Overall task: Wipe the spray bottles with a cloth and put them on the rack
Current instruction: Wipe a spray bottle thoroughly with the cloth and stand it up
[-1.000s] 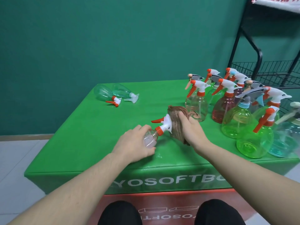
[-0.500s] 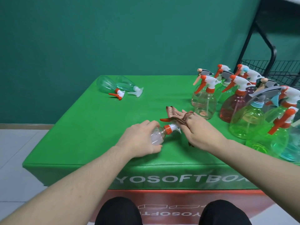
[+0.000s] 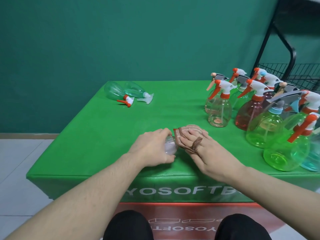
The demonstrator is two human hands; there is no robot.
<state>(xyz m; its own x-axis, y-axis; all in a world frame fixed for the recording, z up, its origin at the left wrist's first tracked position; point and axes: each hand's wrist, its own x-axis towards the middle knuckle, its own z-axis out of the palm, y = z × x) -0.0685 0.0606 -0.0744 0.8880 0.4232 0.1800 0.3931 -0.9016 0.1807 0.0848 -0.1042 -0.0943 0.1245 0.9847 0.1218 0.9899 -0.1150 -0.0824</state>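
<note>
1. Against half a second ago, we see the brown cloth (image 3: pixel 188 135) now spread flat over the sprayer head, our right hand (image 3: pixel 210 153) pressing it with straight fingers.
2. Our left hand (image 3: pixel 152 151) still grips the clear spray bottle (image 3: pixel 170 146), lying near the tabletop's (image 3: pixel 97 135) front edge.
3. Upright bottles (image 3: pixel 259 115) crowd the right edge before the wire rack (image 3: pixel 301 73); two lying bottles (image 3: pixel 124 93) sit at the far left.

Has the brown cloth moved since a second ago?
Yes. The brown cloth was bunched upright over the sprayer; now the right hand presses it flat and lower over the sprayer, toward the green table.
</note>
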